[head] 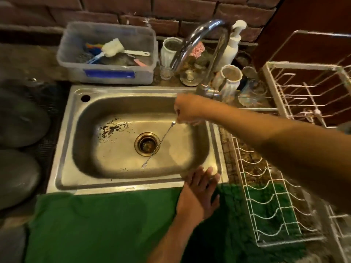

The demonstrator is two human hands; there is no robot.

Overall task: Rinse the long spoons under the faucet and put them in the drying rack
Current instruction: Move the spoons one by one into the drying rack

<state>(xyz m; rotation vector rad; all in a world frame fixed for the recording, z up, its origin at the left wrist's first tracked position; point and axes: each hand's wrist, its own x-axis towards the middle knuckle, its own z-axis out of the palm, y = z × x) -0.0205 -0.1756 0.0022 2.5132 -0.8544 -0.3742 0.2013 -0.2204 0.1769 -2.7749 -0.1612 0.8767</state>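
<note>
A long twisted metal spoon (157, 144) slants across the steel sink (62, 149), passing over the drain (147, 143), with its lower tip near the front of the basin. My right hand (187, 111) reaches in from the right, fingers closed on the spoon's upper end at the basin's right side. My left hand (198, 192) lies flat with fingers spread on the sink's front right rim and the green towel. The chrome faucet (197, 42) arches above the back of the sink; no water stream shows. The white wire drying rack (296, 95) stands to the right.
A clear plastic tub (106, 52) with brushes sits behind the sink. Cups, jars and a white pump bottle (232, 44) crowd around the faucet base. A green towel (106, 224) covers the front counter. Dark round lids (19, 120) lie at the left. A brick wall runs behind.
</note>
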